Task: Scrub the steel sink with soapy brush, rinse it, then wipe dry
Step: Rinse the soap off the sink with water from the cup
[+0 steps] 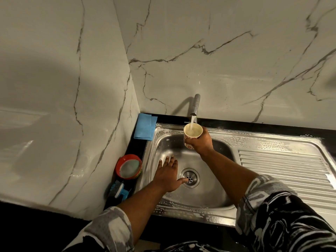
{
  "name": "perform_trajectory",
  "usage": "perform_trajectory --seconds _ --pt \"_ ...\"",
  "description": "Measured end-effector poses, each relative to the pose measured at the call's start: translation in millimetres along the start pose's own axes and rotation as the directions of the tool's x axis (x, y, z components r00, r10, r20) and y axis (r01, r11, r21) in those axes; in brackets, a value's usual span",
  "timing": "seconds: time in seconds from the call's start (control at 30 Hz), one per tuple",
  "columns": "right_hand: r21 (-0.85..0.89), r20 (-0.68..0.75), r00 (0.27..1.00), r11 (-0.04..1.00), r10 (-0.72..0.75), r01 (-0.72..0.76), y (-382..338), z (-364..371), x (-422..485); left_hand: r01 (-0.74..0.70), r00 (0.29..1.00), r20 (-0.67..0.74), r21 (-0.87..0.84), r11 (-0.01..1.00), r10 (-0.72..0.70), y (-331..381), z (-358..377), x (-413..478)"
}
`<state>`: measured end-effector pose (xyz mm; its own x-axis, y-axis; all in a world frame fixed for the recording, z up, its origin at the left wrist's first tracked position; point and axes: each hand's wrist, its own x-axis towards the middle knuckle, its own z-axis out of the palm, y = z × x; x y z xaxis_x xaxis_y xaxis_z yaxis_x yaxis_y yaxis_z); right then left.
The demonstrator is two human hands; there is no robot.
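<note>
Three items line the table's [254,127] left edge: blue cloth [145,129], red bowl [129,167], blue brush [119,190]. Right of them, the left grip [166,174] lies flat, fingers spread, in the steel sink [272,142] beside the drain [189,177]. The right grip [200,140] clasps a cup [192,132] under the running tap [195,106]. The sink's long axis runs left-right across the lower frame, drainboard [283,170] rightward.

From where I stood there was one steel sink [254,140], with one drain [190,177] and one tap [196,104]. I counted one cup [192,132], one blue cloth [144,128], one red bowl [118,164] and one blue brush [118,189]. Two hands showed: one left hand [166,176], one right hand [201,142].
</note>
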<state>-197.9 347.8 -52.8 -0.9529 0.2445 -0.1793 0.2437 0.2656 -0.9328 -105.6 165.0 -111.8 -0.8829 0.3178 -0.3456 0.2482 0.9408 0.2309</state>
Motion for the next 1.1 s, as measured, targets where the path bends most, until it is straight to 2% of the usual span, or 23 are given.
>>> perform_trajectory --seconds 1.1 --pt "0.002 -0.038 0.999 1.0 -0.02 0.02 -15 3 -3 -0.023 1.0 -0.016 0.01 1.0 0.023 -10 -5 -6"
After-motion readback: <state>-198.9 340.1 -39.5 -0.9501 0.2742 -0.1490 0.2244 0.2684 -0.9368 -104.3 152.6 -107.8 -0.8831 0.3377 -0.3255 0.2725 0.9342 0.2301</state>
